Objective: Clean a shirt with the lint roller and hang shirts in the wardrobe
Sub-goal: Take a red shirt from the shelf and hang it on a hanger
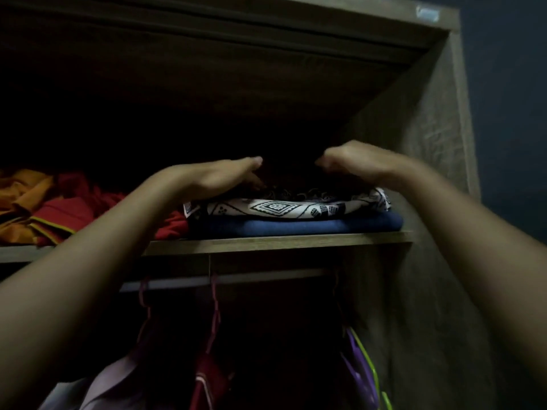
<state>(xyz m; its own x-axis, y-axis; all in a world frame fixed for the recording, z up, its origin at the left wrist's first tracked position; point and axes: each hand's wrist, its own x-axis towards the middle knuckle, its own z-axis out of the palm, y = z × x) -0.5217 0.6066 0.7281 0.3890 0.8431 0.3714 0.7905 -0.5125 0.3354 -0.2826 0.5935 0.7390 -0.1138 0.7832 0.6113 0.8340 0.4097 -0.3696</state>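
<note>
Two hands, the left [225, 177] and right [352, 164], show. One shelf [278, 242] carries two folded garments stacked: one patterned [284, 207], one blue [296, 226]. One rail [225, 281] holds at least three hangers [214, 309].

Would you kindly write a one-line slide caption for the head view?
Both hands, left and right, rest atop a patterned folded garment stacked on a blue one on the wardrobe shelf.
</note>
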